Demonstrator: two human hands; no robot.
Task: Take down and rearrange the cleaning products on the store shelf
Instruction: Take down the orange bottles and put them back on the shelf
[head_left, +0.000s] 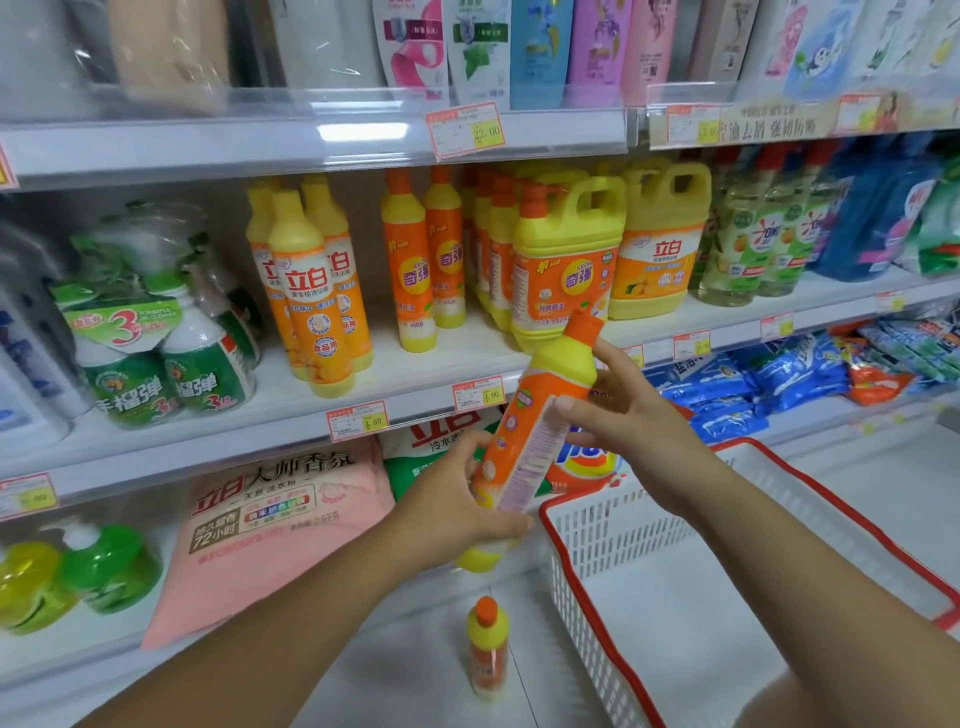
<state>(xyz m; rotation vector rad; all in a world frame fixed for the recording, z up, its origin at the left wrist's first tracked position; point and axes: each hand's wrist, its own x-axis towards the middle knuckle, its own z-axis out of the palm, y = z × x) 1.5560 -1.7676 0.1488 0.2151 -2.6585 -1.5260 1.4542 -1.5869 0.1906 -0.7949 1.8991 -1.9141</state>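
Evidently mid-transfer | orange-and-yellow plastic detergent bottle (524, 441) was off the white store shelf (415, 374), tilted beside white red-rimmed plastic basket (613, 525) | left hand (457, 499) gripped its base, right hand (623, 410) held its shoulder, back label turned up, probably for checking | matching orange-capped bottle (487, 644) stood below.

A single wide-angle view from the person's head looks forward and down, close on the grip where the left hand (447, 499) and right hand (628, 410) hold a tilted orange bottle (535, 431). Shelves (415, 374) rise just beyond the grip, and a white basket (613, 535) sits below and to its right.
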